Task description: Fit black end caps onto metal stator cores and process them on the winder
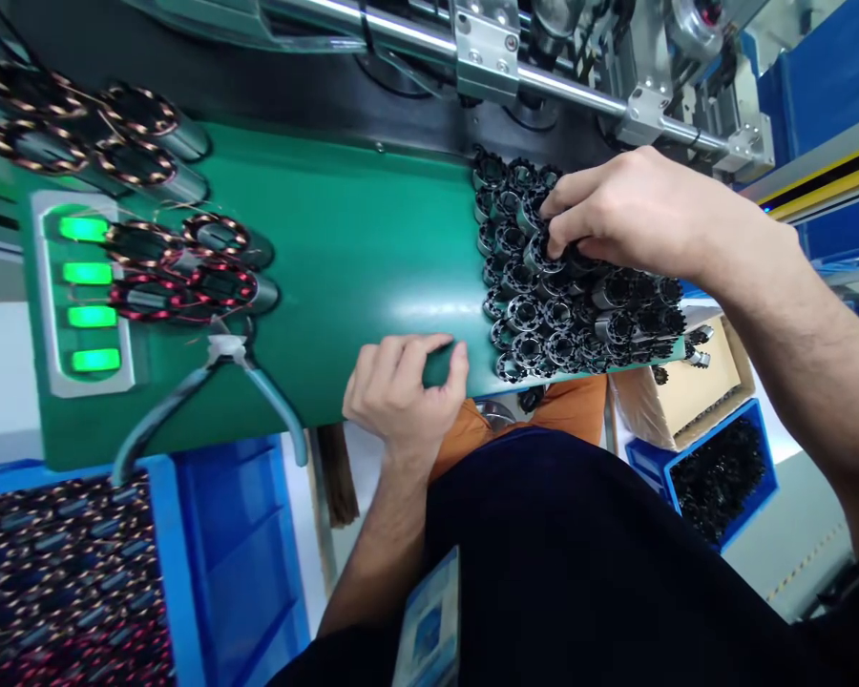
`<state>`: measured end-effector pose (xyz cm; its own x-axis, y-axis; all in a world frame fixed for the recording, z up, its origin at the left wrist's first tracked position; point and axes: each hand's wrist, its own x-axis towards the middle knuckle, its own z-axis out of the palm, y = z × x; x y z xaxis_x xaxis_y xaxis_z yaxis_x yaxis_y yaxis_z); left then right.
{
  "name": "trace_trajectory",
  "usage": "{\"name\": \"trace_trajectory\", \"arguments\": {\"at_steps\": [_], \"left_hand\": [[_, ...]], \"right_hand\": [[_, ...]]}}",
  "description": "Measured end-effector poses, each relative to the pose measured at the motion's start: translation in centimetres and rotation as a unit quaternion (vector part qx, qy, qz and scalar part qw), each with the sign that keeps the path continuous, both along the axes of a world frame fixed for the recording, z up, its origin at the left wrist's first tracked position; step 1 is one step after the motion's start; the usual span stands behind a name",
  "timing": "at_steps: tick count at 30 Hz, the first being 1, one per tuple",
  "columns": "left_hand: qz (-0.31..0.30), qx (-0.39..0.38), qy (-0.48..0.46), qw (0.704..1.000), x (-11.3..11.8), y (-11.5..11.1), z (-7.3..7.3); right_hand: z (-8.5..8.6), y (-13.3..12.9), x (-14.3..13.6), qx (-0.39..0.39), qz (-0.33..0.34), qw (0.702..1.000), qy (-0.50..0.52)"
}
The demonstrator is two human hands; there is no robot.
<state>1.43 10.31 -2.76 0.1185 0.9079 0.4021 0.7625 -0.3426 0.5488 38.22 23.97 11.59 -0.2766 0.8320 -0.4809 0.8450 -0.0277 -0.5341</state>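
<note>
My right hand [616, 215] reaches into a block of black and silver motor stator cores [527, 313] at the right of the green mat [372, 258]. Its thumb and fingers close around one stator core [536, 254] near the block's far side; part of the grip is hidden by the hand. At the mat's front edge is my left hand [405, 389], empty, with thumb and index finger apart and the other fingers curled. Several stators wound with copper wire [219, 237] stand on the mat's left side, beside blue-handled cutting pliers [227, 349].
A panel with several green lights [49, 315] lies at the left. Machine rails [415, 36] run along the back. Below left, a blue crate [163, 534] holds wound stators. At the right are a cardboard box [741, 367] and a blue bin [765, 439] of black parts.
</note>
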Motion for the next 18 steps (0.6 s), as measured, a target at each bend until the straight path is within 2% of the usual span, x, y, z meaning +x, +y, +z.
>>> {"name": "trace_trajectory", "arguments": {"at_steps": [3, 5, 7, 9, 11, 14, 16, 18], "left_hand": [[0.005, -0.013, 0.004, 1.000, 0.0, -0.1, 0.1], [0.010, -0.023, 0.004, 1.000, 0.1, -0.1, 0.2], [0.012, -0.030, 0.002, 0.999, 0.1, -0.1, 0.1], [0.011, -0.039, -0.007, 0.999, 0.1, -0.1, 0.0], [0.008, -0.041, -0.031, 0.999, 0.1, -0.1, -0.3], [0.009, -0.028, -0.061, 0.998, 0.1, -0.1, -0.6], [0.011, -0.015, -0.062, 0.998, 0.2, -0.1, -0.8], [0.009, -0.007, -0.056, 0.998, 0.1, 0.0, -1.0]], "right_hand": [[2.1, -0.7, -3.0, 0.030, 0.015, 0.999, -0.015], [4.0, -1.4, -5.1, 0.060, 0.084, 0.993, -0.060], [5.8, -2.1, -6.8, 0.095, 0.171, 0.974, -0.113], [6.8, -2.5, -7.5, 0.133, 0.228, 0.954, -0.140], [6.7, -2.4, -7.4, 0.162, 0.234, 0.950, -0.131], [4.6, -1.5, -6.4, 0.195, 0.206, 0.956, -0.080], [3.1, -0.9, -5.8, 0.217, 0.214, 0.950, -0.066], [2.8, -1.4, -5.7, 0.234, 0.214, 0.946, -0.063]]}}
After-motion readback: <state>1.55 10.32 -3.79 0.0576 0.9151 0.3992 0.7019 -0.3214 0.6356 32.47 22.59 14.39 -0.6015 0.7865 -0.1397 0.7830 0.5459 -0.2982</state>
